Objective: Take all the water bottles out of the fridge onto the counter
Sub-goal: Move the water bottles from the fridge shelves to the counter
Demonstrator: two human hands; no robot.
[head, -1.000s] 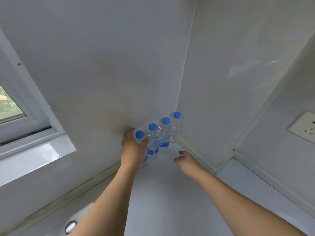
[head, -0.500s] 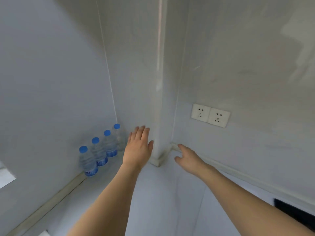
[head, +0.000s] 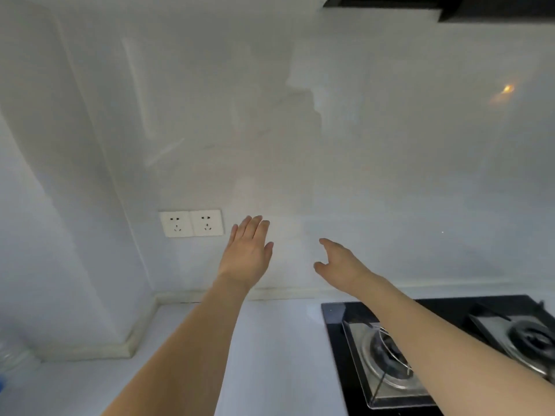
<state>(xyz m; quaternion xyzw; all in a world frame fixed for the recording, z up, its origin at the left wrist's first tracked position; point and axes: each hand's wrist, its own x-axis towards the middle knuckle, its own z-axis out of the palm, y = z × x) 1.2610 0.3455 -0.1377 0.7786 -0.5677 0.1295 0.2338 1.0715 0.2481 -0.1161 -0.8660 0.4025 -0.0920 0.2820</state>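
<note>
1. At the lower left edge of the frame, a water bottle [head: 9, 360] is only a blurred sliver on the counter [head: 270, 355]; you cannot tell its axis.
2. Lower right, the stove [head: 390, 355] borders bare counter.
3. Your left hand [head: 247, 253] is flat and empty, your right hand [head: 339, 262] loose and empty.
4. Beyond, sockets [head: 192, 223] sit on the wall.

- The left grip [head: 247, 252] was raised in front of the wall [head: 360, 145], above the counter [head: 270, 340], with the right grip [head: 339, 262] just to its right.
- The double socket [head: 192, 223] sat on the wall just left of the left grip.
- The stove [head: 390, 355] lay on the counter below and right of the right grip.
- A water bottle [head: 12, 361] stood far left of both grips, at the frame's edge.
- The hood [head: 450, 4] hung above, up and right.
</note>
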